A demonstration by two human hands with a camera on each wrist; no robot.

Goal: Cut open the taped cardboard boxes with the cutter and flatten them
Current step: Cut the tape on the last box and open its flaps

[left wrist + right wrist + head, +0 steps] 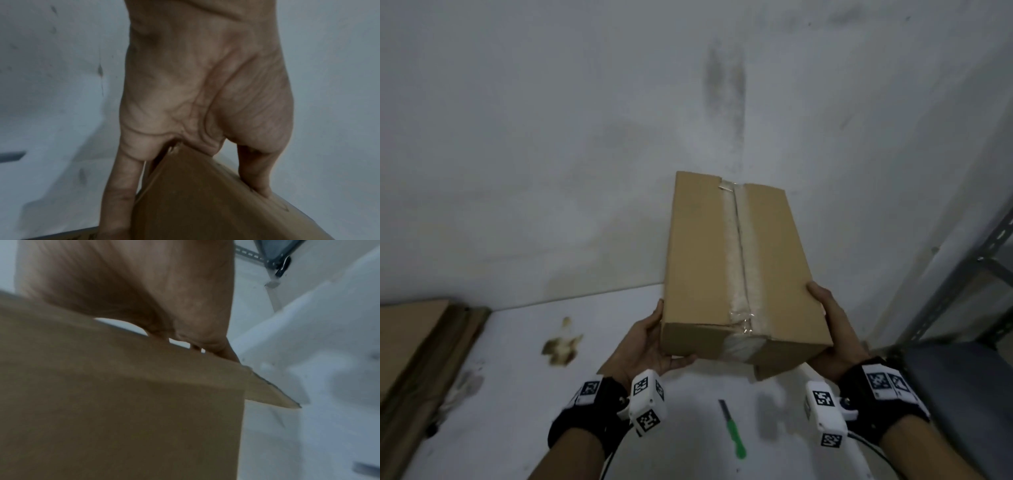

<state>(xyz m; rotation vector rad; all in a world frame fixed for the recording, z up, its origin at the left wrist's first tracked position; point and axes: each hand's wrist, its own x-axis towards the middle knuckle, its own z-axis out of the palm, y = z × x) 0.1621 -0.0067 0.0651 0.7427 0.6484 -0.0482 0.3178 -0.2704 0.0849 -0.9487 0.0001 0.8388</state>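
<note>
Both hands hold one cardboard box (739, 274) in the air above the white bench (517, 394), its long side running away from the person and its near end clamped between the two grips. The left hand (650, 342) takes the near left corner: thumb up along the left side, fingers curled under the bottom edge. In the left wrist view the thumb (255, 170) presses flat on the cardboard while a long finger (119, 186) runs down the other face, so this grip pinches the corner. The right hand (832, 329) takes the near right side, thumb on the top edge, palm against the wall; the right wrist view shows its fingers (216, 344) going behind the cardboard, so this grip too is wrapped on the box.

A strip of clear tape (743, 260) runs along the top seam between the two grips and folds over the near end.

Below the grips, between the wrists, the green-handled cutter (732, 431) lies on the bench, touched by neither hand. Left of the left grip, flat cardboard (424, 346) lies at the bench edge. Right of the right grip stands a grey metal rack (962, 274).
</note>
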